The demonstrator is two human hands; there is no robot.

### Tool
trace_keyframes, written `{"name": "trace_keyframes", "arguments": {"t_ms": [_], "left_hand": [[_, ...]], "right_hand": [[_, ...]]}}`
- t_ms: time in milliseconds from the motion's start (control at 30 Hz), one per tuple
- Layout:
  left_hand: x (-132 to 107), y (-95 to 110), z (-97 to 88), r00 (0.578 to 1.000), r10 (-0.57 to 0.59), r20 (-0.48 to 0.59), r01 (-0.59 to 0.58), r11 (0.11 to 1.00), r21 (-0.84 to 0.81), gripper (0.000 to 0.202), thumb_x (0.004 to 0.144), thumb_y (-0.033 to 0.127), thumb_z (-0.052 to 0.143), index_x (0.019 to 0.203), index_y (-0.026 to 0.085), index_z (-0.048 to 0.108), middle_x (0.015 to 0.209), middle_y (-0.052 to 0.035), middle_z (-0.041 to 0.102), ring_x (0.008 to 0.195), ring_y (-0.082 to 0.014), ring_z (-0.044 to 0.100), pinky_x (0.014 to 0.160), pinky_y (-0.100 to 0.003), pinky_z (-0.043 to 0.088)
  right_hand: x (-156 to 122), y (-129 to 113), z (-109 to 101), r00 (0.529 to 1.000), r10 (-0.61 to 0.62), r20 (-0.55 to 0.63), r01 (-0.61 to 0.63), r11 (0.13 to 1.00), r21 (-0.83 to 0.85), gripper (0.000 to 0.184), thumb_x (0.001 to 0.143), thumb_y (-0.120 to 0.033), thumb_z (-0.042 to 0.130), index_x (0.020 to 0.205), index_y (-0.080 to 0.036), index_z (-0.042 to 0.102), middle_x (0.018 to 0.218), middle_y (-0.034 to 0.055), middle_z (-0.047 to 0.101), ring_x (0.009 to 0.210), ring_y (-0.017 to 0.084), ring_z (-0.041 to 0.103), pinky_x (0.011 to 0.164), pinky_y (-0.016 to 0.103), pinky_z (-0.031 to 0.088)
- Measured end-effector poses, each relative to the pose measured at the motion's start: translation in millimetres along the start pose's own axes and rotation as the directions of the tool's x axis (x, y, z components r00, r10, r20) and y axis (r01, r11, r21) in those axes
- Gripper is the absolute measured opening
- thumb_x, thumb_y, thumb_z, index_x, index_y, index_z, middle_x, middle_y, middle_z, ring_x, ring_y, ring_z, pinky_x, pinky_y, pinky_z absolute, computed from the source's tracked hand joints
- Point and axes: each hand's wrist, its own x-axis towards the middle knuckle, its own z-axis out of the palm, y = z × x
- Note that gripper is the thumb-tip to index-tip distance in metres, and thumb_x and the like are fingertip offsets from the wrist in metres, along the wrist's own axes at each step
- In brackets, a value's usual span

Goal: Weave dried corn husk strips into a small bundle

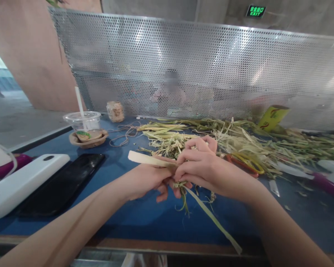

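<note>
At the middle of the table, my left hand (149, 178) is closed around a small bundle of dry green plant stalks (182, 184), whose ragged ends hang below the fingers. My right hand (202, 163) meets it from the right, its fingers pinched on a flat pale plant strip (147, 158). One wide end of pale strip sticks out to the left over my left hand. A long narrow green strip (214, 218) trails from the bundle toward the table's front edge. My fingers hide where the strips and the bundle meet.
Heaped plant fibres (239, 137) cover the back and right of the blue table (133, 222). Scissors (245, 165) and a purple-handled tool (327, 185) lie right. A black phone (64, 181), white device (28, 181) and plastic cup (85, 120) stand left. A perforated metal screen (183, 48) closes the back.
</note>
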Motion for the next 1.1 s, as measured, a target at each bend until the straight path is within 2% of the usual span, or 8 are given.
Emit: {"name": "trace_keyframes", "arguments": {"t_ms": [200, 333, 467, 667, 767, 867, 1000, 1100], "left_hand": [[-0.3, -1.3, -1.4, 1.0, -0.026, -0.007, 0.026, 0.999, 0.035, 0.016, 0.076, 0.022, 0.055, 0.074, 0.012, 0.067, 0.065, -0.0042, 0.062, 0.045, -0.0067, 0.046, 0.032, -0.015, 0.029], [-0.6, -2.2, -3.6, 1.0, -0.027, 0.01, 0.027, 0.997, 0.076, 0.017, 0.076, 0.026, 0.056, 0.073, 0.013, 0.068, 0.068, -0.0042, 0.063, 0.045, -0.0075, 0.047, 0.032, -0.016, 0.031], [-0.9, -2.7, -4.1, 1.0, 0.009, 0.017, -0.011, 0.995, 0.101, 0.019, 0.076, 0.025, 0.057, 0.069, 0.013, 0.069, 0.074, -0.006, 0.064, 0.049, -0.0083, 0.05, 0.034, -0.016, 0.034], [-1.4, -9.7, -7.3, 0.998, 0.056, 0.014, -0.057, 0.993, 0.108, 0.019, 0.078, 0.025, 0.056, 0.068, 0.016, 0.069, 0.065, -0.0025, 0.061, 0.044, -0.0073, 0.048, 0.038, -0.018, 0.036], [-1.2, -11.9, -8.7, 0.998, 0.069, 0.009, -0.069, 0.992, 0.103, 0.019, 0.078, 0.024, 0.055, 0.063, 0.017, 0.065, 0.059, 0.0003, 0.06, 0.041, -0.007, 0.048, 0.039, -0.019, 0.039], [0.0, -11.4, -7.9, 0.997, 0.072, 0.009, -0.073, 0.991, 0.11, 0.023, 0.08, 0.025, 0.053, 0.06, 0.017, 0.061, 0.054, 0.0013, 0.058, 0.04, -0.0075, 0.049, 0.039, -0.019, 0.039], [2.3, -10.0, -4.8, 0.995, 0.076, -0.057, -0.069, 0.991, 0.114, 0.019, 0.078, 0.023, 0.052, 0.062, 0.016, 0.059, 0.056, 0.0001, 0.06, 0.04, -0.0084, 0.05, 0.038, -0.019, 0.039], [3.3, -8.1, -1.8, 0.994, 0.059, -0.089, -0.053, 0.996, 0.069, 0.009, 0.074, 0.021, 0.056, 0.07, 0.016, 0.063, 0.05, 0.0016, 0.056, 0.038, -0.0089, 0.048, 0.039, -0.02, 0.038]], "right_hand": [[-0.3, 1.2, -0.6, 0.999, 0.035, 0.007, -0.035, 0.999, 0.028, 0.018, 0.089, -0.021, 0.049, 0.079, -0.02, 0.065, 0.086, 0.0034, 0.06, 0.096, 0.02, 0.037, 0.089, 0.04, 0.025], [-0.9, 0.3, -0.9, 0.999, 0.045, 0.031, -0.047, 0.996, 0.081, 0.019, 0.089, -0.022, 0.049, 0.079, -0.02, 0.064, 0.087, 0.0027, 0.059, 0.096, 0.019, 0.037, 0.086, 0.037, 0.026], [-1.9, 0.8, 1.5, 0.998, 0.06, 0.005, -0.06, 0.992, 0.113, 0.018, 0.089, -0.025, 0.049, 0.08, -0.022, 0.065, 0.085, 0.0012, 0.06, 0.097, 0.019, 0.037, 0.086, 0.037, 0.024], [-1.4, 1.2, 5.5, 0.999, 0.048, 0.005, -0.048, 0.984, 0.172, 0.013, 0.088, -0.025, 0.052, 0.081, -0.023, 0.063, 0.082, -0.0001, 0.062, 0.099, 0.019, 0.039, 0.089, 0.039, 0.022], [-1.1, 0.3, 6.6, 0.999, 0.048, -0.017, -0.043, 0.974, 0.224, 0.004, 0.085, -0.025, 0.056, 0.084, -0.022, 0.06, 0.084, -0.0011, 0.063, 0.099, 0.018, 0.043, 0.092, 0.039, 0.021], [-0.6, -0.7, 9.5, 0.996, 0.063, -0.057, -0.046, 0.963, 0.267, 0.006, 0.085, -0.024, 0.056, 0.09, -0.02, 0.054, 0.098, 0.0017, 0.06, 0.099, 0.016, 0.046, 0.094, 0.038, 0.024], [2.0, -5.0, 18.3, 0.989, 0.111, -0.098, -0.086, 0.969, 0.23, 0.016, 0.09, -0.012, 0.04, 0.104, -0.018, 0.045, 0.1, 0.0064, 0.056, 0.098, 0.017, 0.046, 0.091, 0.038, 0.032], [5.5, -10.4, 26.2, 0.984, 0.06, -0.168, -0.025, 0.978, 0.205, 0.023, 0.089, -0.014, 0.04, 0.112, -0.016, 0.038, 0.107, 0.0101, 0.053, 0.099, 0.018, 0.047, 0.089, 0.036, 0.037]]}}
